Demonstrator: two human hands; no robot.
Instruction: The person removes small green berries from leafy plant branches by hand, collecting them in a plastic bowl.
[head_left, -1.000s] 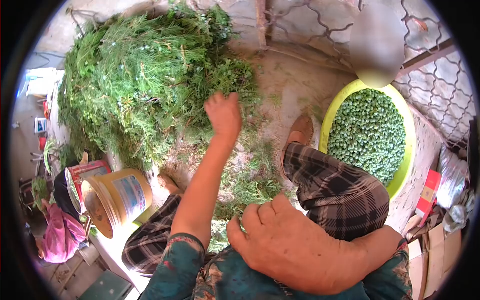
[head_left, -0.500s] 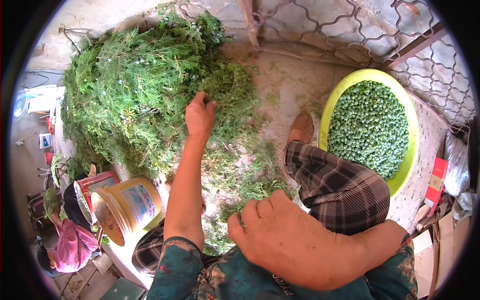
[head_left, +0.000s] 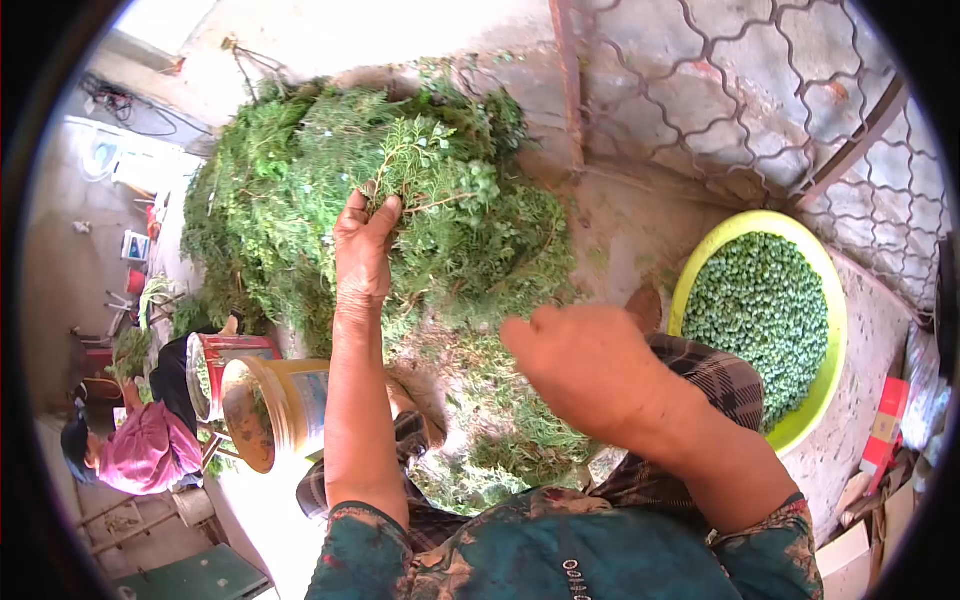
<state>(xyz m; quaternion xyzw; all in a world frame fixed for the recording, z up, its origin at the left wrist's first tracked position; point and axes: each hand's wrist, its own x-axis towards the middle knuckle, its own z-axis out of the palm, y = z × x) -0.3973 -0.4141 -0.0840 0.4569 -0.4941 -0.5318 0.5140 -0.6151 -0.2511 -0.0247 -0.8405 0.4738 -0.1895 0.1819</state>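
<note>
My left hand [head_left: 363, 255] pinches a leafy conifer sprig [head_left: 410, 155] between thumb and fingers, held up over a big heap of green conifer branches [head_left: 265, 190]. Small pale-green cones show on the sprig. My right hand [head_left: 590, 370] hovers above my knee, back upward, its fingers curled in and somewhat blurred; whatever may be inside is hidden. To the right stands a yellow-green tub [head_left: 822, 395] holding many small green cones [head_left: 760, 320].
A yellow bucket [head_left: 290, 405] and a red-and-white bucket [head_left: 205, 375] lean at the left. Beyond them another person [head_left: 155, 445] in pink sits by greenery. Wavy metal mesh [head_left: 720, 80] runs along the back right. Cardboard [head_left: 845, 565] lies at the lower right.
My left hand has come up from the heap's edge, now with a sprig in it. My right hand has moved forward and to the right. The view has shifted too.
</note>
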